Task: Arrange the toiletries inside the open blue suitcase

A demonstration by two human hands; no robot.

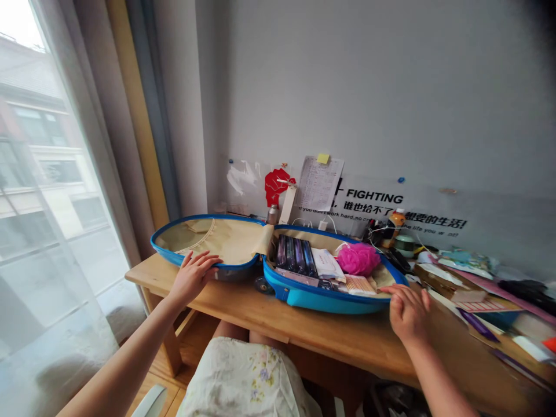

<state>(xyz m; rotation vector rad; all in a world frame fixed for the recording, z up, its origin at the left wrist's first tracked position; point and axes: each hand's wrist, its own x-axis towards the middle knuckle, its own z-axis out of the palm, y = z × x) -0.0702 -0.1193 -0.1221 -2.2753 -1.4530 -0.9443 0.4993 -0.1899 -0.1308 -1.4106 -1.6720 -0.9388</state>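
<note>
A small blue suitcase (pixel 334 301) lies spread open on the wooden desk, its cream-lined lid (pixel 230 234) folded out to the left. My left hand (pixel 196 275) rests on the lid's front rim with fingers stretched and apart. At the suitcase's right front corner, my right hand (pixel 408 310) touches the rim with its fingers extended, holding nothing. Inside the packed half are several dark slim packages (pixel 296 255) in a row, a white packet (pixel 328 264), a bright pink bath puff (pixel 358 259) and a bundle of cotton swabs (pixel 359 284).
Behind the case stand a small bottle (pixel 272 214) and a white power strip (pixel 288 204). An orange bottle (pixel 394 225), a green-lidded jar (pixel 405 245) and a purple pen-like item (pixel 478 324) lie among clutter on the right. A curtained window is at left.
</note>
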